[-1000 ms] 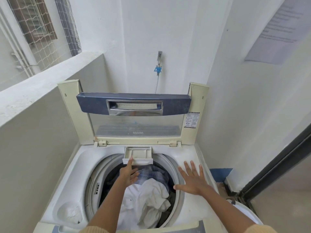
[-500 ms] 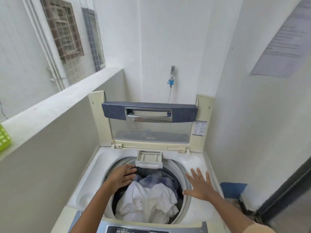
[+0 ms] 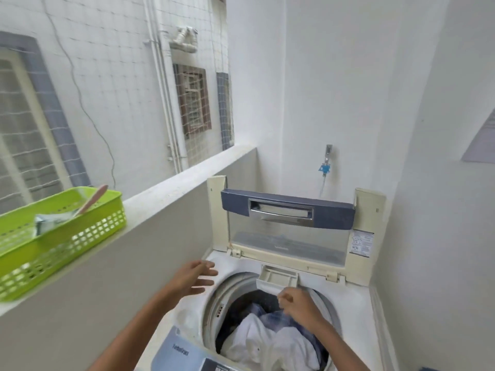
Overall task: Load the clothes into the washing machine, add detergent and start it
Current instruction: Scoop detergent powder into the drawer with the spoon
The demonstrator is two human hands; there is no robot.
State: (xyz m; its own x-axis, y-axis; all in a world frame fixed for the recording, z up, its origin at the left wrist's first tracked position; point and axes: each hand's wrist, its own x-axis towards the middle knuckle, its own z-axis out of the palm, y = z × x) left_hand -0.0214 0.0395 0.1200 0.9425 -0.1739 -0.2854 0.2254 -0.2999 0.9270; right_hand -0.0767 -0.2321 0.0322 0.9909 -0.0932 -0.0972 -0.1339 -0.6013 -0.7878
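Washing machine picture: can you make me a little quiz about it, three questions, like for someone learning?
1. True or false: the blue-and-cream lid of the white top-loading washing machine is shut.
2. Pick one: where does the lime-green perforated plastic basket stand? A) on the pale concrete ledge left of the machine; B) inside the drum; C) on the floor.
3. Short answer: which hand has its fingers spread open above the machine's top, the left hand or the right hand?

Key: 1 false, the lid stands raised; 2 A; 3 left.
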